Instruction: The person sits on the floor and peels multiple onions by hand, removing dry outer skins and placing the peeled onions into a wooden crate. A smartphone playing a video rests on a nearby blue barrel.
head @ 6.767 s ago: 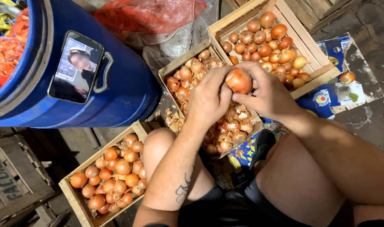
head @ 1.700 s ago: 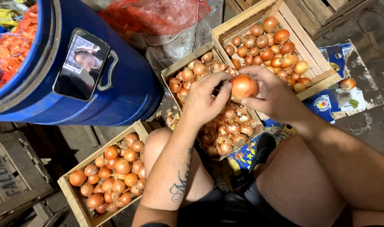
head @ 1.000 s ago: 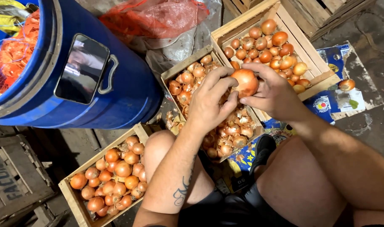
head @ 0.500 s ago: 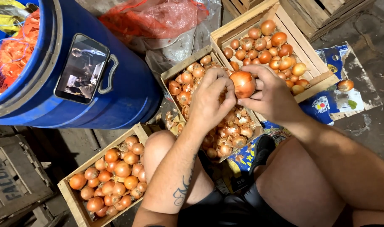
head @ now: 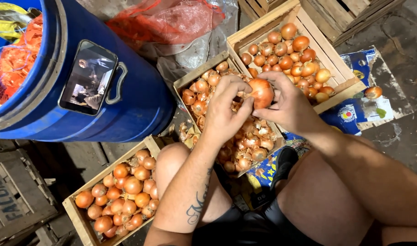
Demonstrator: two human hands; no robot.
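Both my hands hold one orange-brown onion (head: pixel 262 92) above the middle wooden crate (head: pixel 189 80). My left hand (head: pixel 224 114) pinches its left side, thumb and fingers on the dry skin. My right hand (head: pixel 288 104) cups it from the right and below. The crate beneath holds several onions mixed with loose papery skins. My bare knees frame the crate from below.
A wooden crate of onions (head: pixel 340 82) stands at upper right, another (head: pixel 76 214) at lower left. A big blue barrel (head: pixel 135 114) at left carries a phone (head: pixel 87 77) on its handle and orange netting inside. A lone onion (head: pixel 373 92) lies on blue cardboard.
The onion stays between both hands over the middle crate, turned and shifted slightly. My left fingers have moved across its skin. The phone's picture has changed.
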